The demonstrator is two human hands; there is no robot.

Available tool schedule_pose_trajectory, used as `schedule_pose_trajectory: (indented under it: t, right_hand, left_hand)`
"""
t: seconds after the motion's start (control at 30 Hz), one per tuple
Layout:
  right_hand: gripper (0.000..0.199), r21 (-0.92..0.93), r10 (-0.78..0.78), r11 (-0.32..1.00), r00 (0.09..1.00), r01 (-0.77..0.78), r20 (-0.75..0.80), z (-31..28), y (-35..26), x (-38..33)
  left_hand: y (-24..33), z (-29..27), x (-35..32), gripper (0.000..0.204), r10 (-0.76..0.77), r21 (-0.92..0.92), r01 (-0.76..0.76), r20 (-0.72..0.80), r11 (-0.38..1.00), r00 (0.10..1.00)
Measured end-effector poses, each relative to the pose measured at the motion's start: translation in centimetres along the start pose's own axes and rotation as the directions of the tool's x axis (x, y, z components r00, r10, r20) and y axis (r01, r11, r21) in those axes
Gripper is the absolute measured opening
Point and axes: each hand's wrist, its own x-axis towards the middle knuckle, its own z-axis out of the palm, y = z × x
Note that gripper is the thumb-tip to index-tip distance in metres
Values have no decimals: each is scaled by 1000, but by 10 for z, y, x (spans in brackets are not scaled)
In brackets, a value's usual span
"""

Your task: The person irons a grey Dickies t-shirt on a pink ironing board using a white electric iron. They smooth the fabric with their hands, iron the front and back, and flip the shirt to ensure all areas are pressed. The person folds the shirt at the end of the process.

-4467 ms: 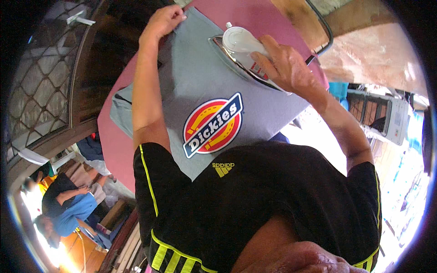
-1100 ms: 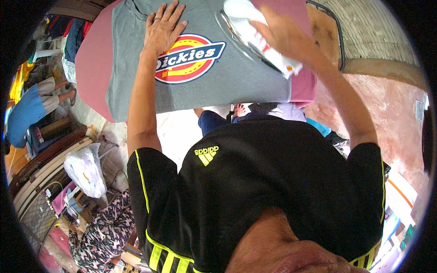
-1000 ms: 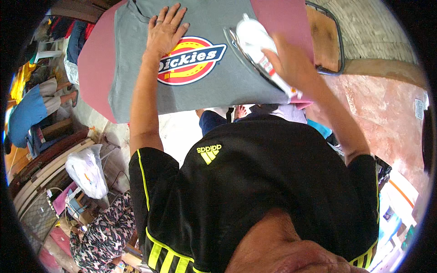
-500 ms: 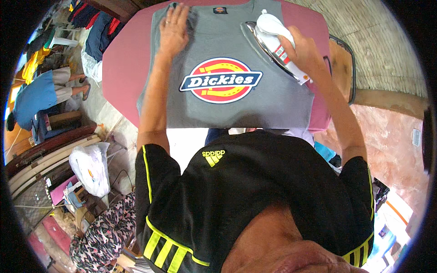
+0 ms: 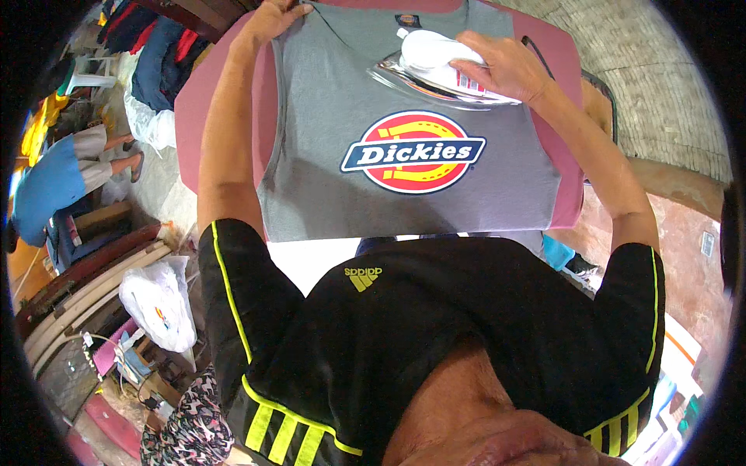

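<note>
A grey sleeveless shirt (image 5: pixel 311 194) with a red, yellow and blue printed emblem lies spread on a padded maroon board (image 5: pixel 210 132). My right hand (image 5: pixel 509 68) is wrapped round the handle of a white clothes iron (image 5: pixel 431 54). The iron rests on the upper chest of the shirt, above the emblem, its tip pointing left. At the shirt's upper left shoulder, my left hand (image 5: pixel 272 19) pinches the fabric edge; some of its fingers are cut off by the top of the picture.
Behind the board at right is a woven wall or mat (image 5: pixel 637 85). A person in a blue top (image 5: pixel 50 186) bends over at the far left. Dark clothes (image 5: pixel 159 62) hang near the board's left side. A white plastic bag (image 5: pixel 159 303) sits lower left.
My left hand has gone from lying flat on the shirt to gripping its shoulder, farther up and left. The iron has moved left and turned its tip leftward. The shirt has shifted right.
</note>
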Motion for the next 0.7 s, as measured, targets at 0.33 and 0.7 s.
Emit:
schedule_pose_trajectory:
  t: [0.33,0.7]
  right_hand:
    - [34,0,-8,1000,994,8,113,16,-32,56]
    - [35,-13,13,1000,998,-12,61,33,-75,100]
  left_hand:
    - [7,9,0,34,177,418,-80,-198,905,964]
    - [0,4,3,36,5,56,2,-128,998,992]
